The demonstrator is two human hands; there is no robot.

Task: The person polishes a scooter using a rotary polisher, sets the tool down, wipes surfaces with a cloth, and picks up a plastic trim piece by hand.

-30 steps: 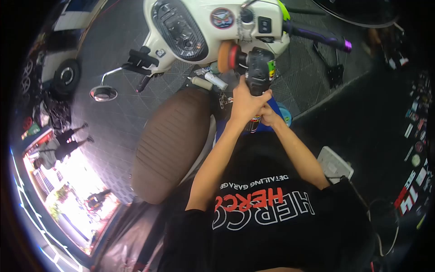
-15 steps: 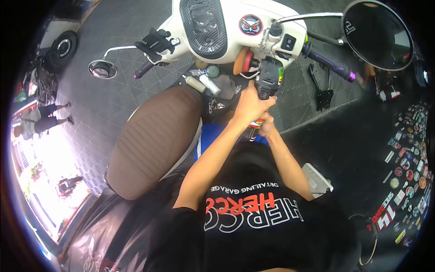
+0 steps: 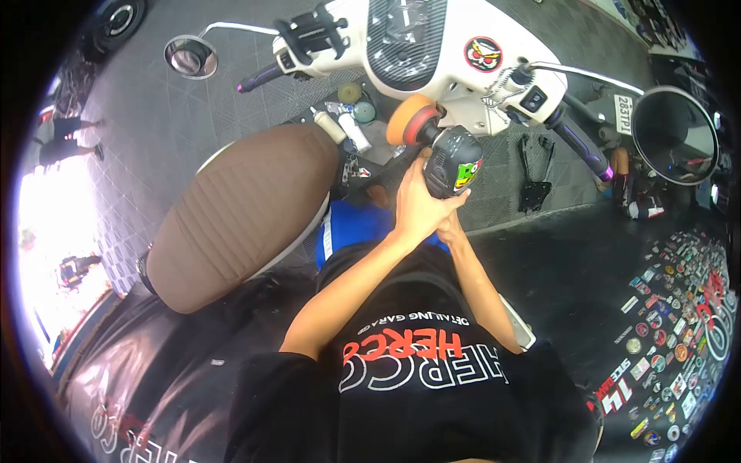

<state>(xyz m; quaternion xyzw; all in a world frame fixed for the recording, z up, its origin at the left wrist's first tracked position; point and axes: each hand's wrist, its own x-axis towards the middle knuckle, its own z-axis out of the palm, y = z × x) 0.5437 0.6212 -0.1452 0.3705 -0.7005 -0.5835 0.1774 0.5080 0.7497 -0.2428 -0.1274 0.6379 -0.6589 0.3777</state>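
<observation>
My left hand (image 3: 417, 202) is wrapped round the black body of a cordless polisher (image 3: 454, 160). Lower on the same tool, my right hand (image 3: 450, 225) closes round the grip, partly hidden behind the left. The polisher's orange foam pad (image 3: 409, 119) faces left, close to the inner panel of a white scooter front (image 3: 463, 46); whether they touch I cannot tell. A ribbed brown seat (image 3: 243, 212) lies to the left of my hands.
Two bottles (image 3: 353, 133) and round pads (image 3: 363, 112) are beyond the seat. Mirrors (image 3: 675, 135) stick out on both sides. A black bracket (image 3: 536, 174) lies on the floor. A person (image 3: 65, 139) stands far left, and another person's leg (image 3: 620, 177) shows at right.
The view has turned, so the scooter front sits further right. The polisher has tilted and its pad now shows more fully. Both hands keep hold of it.
</observation>
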